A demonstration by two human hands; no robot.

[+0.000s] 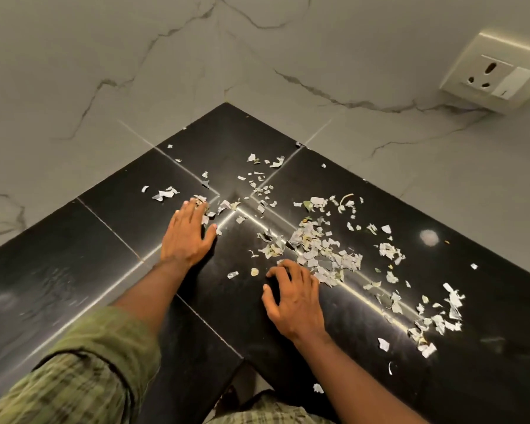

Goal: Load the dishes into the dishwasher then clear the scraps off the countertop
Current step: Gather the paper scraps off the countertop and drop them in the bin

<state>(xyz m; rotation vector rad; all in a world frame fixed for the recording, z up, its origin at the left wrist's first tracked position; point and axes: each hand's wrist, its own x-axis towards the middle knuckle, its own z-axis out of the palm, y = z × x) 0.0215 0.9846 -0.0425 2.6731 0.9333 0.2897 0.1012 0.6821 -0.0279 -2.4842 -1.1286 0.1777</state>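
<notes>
Nearest the camera, a green plaid sleeve (83, 371) rolled up on the left arm, both bare forearms reaching out over a black glossy corner table (74, 270). Right hand (297, 301) sits palm-down on the table, fingers bent and spread, fingertips touching the near edge of the biggest scrap pile (322, 255); grip holds nothing that I can see. Left hand (187, 234) is further out, flat on the table, fingers straight and close together, thumb out to the right; fingertips touch a few small scraps (205, 206) near the seam crossing. Grip wide, nothing held. Scraps are pale paper-like bits with some greenish pieces mixed in, spread across the table: dense pile just beyond the right hand, a second loose cluster (438, 319) near the right side, single bits by the front edge (318, 388), thinner scatter toward the far corner (266, 162). Seams in the table (178, 166) catch bright light streaks. Beyond the table, two white marble-veined wall faces (135, 56) meet at the corner. Wall socket with switch (490, 78) on the right wall, well above the table.
</notes>
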